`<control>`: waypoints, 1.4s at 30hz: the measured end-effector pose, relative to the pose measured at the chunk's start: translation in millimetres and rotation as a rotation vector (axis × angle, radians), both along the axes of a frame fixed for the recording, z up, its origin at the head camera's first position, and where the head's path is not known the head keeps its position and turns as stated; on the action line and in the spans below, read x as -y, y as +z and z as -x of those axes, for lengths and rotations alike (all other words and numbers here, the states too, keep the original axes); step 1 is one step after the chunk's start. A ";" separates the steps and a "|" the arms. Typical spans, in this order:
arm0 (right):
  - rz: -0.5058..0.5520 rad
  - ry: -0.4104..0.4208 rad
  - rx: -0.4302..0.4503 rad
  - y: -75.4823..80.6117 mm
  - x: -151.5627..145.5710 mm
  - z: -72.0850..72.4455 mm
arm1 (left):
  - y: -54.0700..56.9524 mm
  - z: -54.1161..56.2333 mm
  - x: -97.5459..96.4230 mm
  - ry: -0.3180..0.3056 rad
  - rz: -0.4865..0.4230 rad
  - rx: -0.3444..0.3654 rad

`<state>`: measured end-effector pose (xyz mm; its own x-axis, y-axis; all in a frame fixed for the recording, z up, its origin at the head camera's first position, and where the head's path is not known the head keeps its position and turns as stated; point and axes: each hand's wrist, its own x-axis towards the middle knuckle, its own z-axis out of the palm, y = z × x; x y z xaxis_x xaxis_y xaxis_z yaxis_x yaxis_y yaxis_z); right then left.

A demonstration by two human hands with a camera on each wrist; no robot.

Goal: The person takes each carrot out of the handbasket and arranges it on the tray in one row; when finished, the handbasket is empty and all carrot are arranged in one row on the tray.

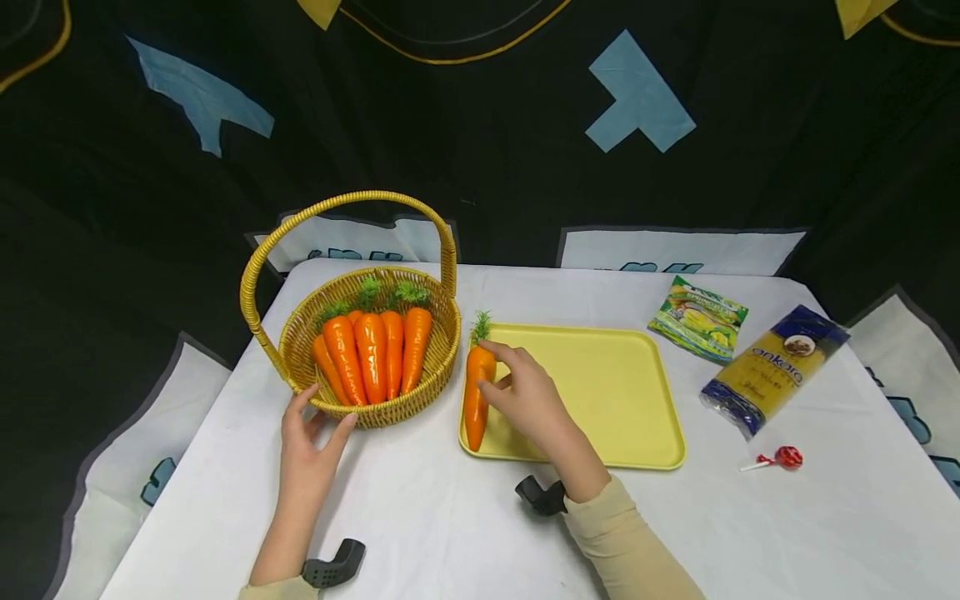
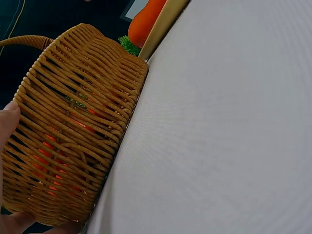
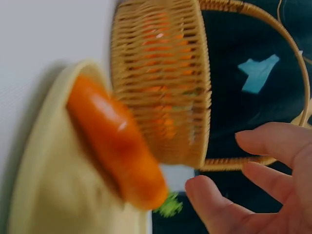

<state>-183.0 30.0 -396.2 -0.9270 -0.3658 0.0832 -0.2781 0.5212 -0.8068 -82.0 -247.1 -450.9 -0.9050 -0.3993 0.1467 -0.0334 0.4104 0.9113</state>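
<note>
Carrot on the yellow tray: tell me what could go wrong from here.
The carrot lies along the edge of the tray, so a nudge from the right hand might roll it off. The left hand touches the basket, so a push could shift it and the carrots inside.

Handle [image 1: 362, 197] arches high over basket [image 1: 420, 407], in the way from the far left; front-right side gives a way down to the bunched carrots [image 1: 371, 358]. Left hand [image 1: 306, 454] takes up the near-left rim. Tight between basket and tray [image 1: 600, 396], just side by side. Single carrot [image 1: 476, 408] lies along tray's left edge, right hand [image 1: 528, 396] over it, small gap at fingertips in right wrist view. Rest of tray passable, low rim only. Bench [image 1: 420, 525] has room in front. Far right: packet [image 1: 697, 321], bag [image 1: 776, 367], lollipop [image 1: 789, 457] obstruct; strip left between them and tray.
</note>
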 end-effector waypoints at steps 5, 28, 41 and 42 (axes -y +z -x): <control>0.067 0.082 -0.057 19.2 19.5 3.3 | 0.4 -1.5 -0.4 0.004 -0.005 0.007; -0.244 0.299 0.040 15.9 129.6 33.6 | -0.1 -0.2 -2.4 -0.030 -0.009 -0.049; -0.291 0.394 0.012 8.4 153.1 36.5 | 1.2 1.5 -1.6 -0.029 -0.011 -0.067; -0.296 0.402 0.014 7.8 154.0 35.9 | 0.8 2.0 -1.7 -0.031 -0.015 -0.066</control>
<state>-218.9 -123.9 -388.4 -0.7082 -0.7004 -0.0890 -0.4944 0.5820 -0.6456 -84.0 -245.4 -450.0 -0.9053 -0.3744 0.2006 0.0394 0.3963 0.9173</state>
